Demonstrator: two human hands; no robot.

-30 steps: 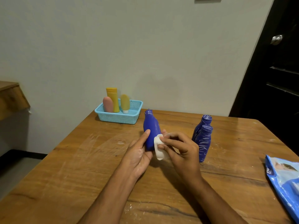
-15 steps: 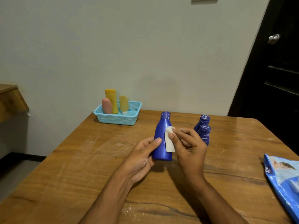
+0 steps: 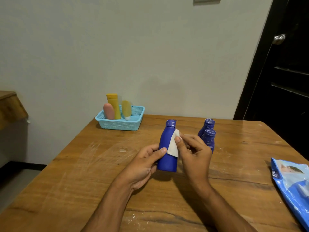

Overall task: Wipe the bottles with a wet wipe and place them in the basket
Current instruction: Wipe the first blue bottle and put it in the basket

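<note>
Left hand point(image 3: 143, 162) grips the upright blue bottle point(image 3: 167, 148) over the desk point(image 3: 83, 173); right hand point(image 3: 194, 152) pinches a wet wipe point(image 3: 173, 146) against its side.

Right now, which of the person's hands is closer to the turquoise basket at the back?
Left. The left hand grips the blue bottle on the basket's side; the right hand, pressing the wipe, lies farther right.

- The blue packet point(image 3: 294, 186) on the right runs off the edge; its print is too blurred to read.
- The right hand point(image 3: 194, 154) covers the lower part of the two streaked blue bottles point(image 3: 208, 133), one behind the other.
- The wooden ledge point(image 3: 10, 106) on the left is cut off.
- Both forearms leave the bottom edge.
</note>
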